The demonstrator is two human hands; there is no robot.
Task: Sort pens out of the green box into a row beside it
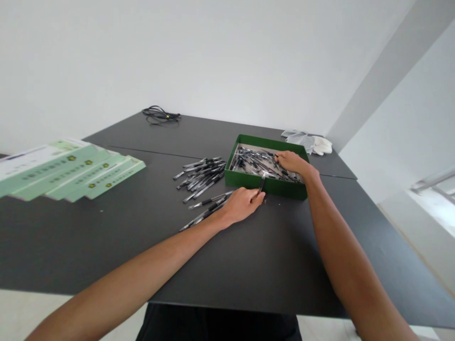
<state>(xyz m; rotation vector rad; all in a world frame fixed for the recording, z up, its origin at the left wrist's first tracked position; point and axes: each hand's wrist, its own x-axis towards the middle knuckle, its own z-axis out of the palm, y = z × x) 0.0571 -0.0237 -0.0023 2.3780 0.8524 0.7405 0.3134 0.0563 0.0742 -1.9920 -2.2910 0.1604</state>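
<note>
Observed: a person at a dark matte tabletop (177, 255), 2 bare forearms reaching towards a shallow green cardboard tray (284, 188). Inside the tray lies a tangled layer of slim black-and-clear pens (256, 161). The right hand (293, 162) lies across the tray's right side, fingers dipped among those pens; whether it is closed on 1 of them cannot be told from this angle. The left hand (241, 204) sits just outside the tray's near wall in a narrow pinch, thumb and fingers closed on 1 black-and-clear pen (262, 182), which tilts up over that wall. Work at this moment: both hands picking at pens in and beside the tray. Just left of the tray, a loose heap of matching pens (202, 176) lies in roughly parallel lines, with a few stray pens (208, 210) nearer the tray's front, beside the left hand. Well left of the tray, a fanned row of flat green-and-white printed cards (71, 170) lies on the tabletop. Behind and left of the tray sits a coiled black cable (159, 114); just beyond its far right corner, a crumpled pair of white cloth gloves (313, 144).
</note>
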